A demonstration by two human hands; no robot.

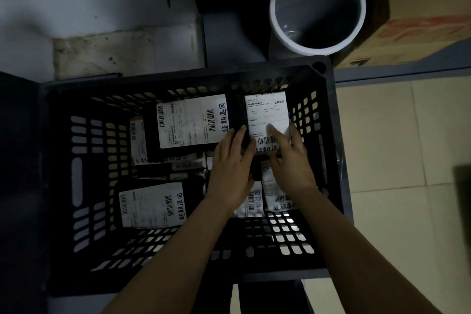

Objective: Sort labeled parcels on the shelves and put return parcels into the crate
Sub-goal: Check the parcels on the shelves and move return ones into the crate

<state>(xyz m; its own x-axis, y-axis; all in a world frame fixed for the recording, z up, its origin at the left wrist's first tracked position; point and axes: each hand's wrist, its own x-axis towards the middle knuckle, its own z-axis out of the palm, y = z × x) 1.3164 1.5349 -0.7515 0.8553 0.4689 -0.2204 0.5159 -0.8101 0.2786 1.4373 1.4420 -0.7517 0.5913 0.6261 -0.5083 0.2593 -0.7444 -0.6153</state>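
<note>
Dim, underexposed view, deep shadow at left, white labels glaring; soft blur, edges bowed

Crate open above; slotted walls enclose left hand and right hand. The parcel between the hands fills the far-right corner; labelled parcels cover the bottom left of them. White bucket stands beyond.

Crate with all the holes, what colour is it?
The crate is black, shown best in the head view.
</note>
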